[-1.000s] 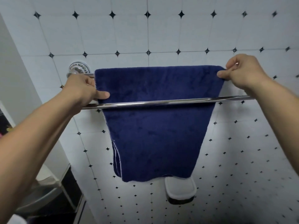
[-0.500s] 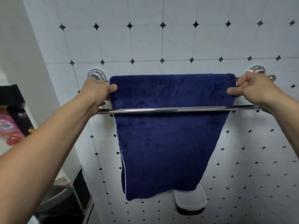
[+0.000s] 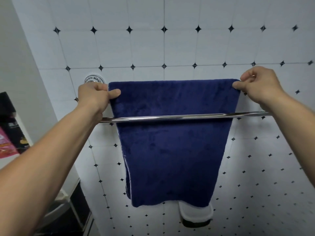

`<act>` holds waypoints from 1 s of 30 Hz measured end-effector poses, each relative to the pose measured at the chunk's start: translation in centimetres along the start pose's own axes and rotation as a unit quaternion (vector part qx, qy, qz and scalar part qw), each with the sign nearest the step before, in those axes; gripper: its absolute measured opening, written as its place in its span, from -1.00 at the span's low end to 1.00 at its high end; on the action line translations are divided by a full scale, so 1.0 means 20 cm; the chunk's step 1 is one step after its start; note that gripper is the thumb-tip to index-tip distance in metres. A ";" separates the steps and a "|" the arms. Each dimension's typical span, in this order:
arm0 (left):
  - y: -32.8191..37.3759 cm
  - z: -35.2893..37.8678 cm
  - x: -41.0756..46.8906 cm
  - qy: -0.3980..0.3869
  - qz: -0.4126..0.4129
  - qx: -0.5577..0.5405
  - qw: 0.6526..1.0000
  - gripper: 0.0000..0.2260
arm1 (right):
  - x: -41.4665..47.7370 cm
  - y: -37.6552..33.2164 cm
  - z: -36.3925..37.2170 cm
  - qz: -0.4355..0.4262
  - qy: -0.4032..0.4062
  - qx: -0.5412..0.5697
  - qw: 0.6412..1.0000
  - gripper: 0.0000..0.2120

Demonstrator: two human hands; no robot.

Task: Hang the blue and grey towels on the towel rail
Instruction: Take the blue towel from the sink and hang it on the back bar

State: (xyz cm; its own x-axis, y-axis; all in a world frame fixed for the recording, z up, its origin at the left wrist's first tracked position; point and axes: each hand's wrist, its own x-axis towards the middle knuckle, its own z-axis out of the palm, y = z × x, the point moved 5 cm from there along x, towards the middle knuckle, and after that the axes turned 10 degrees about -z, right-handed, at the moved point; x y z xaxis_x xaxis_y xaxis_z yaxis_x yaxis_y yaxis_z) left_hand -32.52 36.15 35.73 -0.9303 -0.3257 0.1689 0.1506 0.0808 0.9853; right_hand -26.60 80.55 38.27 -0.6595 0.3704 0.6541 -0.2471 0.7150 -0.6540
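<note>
Blue towel (image 3: 172, 142) is draped over the back bar, hanging down behind the front rail (image 3: 170, 118) against the tiled wall (image 3: 153, 45). Your left hand (image 3: 95, 96) has thumb and fingers clamped on its top-left corner; your right hand (image 3: 259, 86) pinches the top-right corner the same way. Risks: pull one corner harder than the other and the fold skews and bunches; let go with uneven drop front to back and the plush cloth can slide off the smooth bar. Grey towel isn't in view, so that half looks not yet done. Leave the front rail free for it.
</note>
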 end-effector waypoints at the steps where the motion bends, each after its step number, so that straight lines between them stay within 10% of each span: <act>1: 0.00 0.00 0.00 0.002 0.004 -0.003 1.000 -0.74 | -0.01 0.01 0.00 -0.003 0.001 -0.001 1.000 -0.76; 8: -0.01 -0.02 -0.05 -0.037 0.039 0.091 0.994 -0.76 | -0.08 0.00 -0.02 -0.039 0.010 -0.024 0.999 -0.78; 14: -0.22 -0.28 -0.37 0.108 0.276 0.040 0.954 -0.88 | -0.65 0.13 -0.01 -0.114 0.112 0.050 0.986 -0.78; 19: -0.81 -0.16 -0.28 -0.011 0.051 0.194 0.980 -0.72 | -0.87 0.61 0.38 0.074 -0.069 0.097 0.990 -0.94; 22: -0.89 0.01 -0.17 -0.134 -0.009 0.143 0.981 -0.49 | -0.74 0.70 0.52 0.138 -0.139 0.240 0.951 -0.63; 30: -1.09 0.12 -0.12 -0.129 -0.047 0.032 0.990 -0.89 | -0.94 0.86 0.65 0.155 -0.258 0.232 0.925 -0.63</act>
State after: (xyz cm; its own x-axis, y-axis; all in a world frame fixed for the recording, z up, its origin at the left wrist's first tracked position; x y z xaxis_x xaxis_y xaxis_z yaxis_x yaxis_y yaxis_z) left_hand -34.47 37.42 13.79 -0.9948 -0.0843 0.0571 0.0464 0.1235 0.9913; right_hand -27.64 78.26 9.78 -0.9711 0.0980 0.2176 -0.1882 0.2458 -0.9509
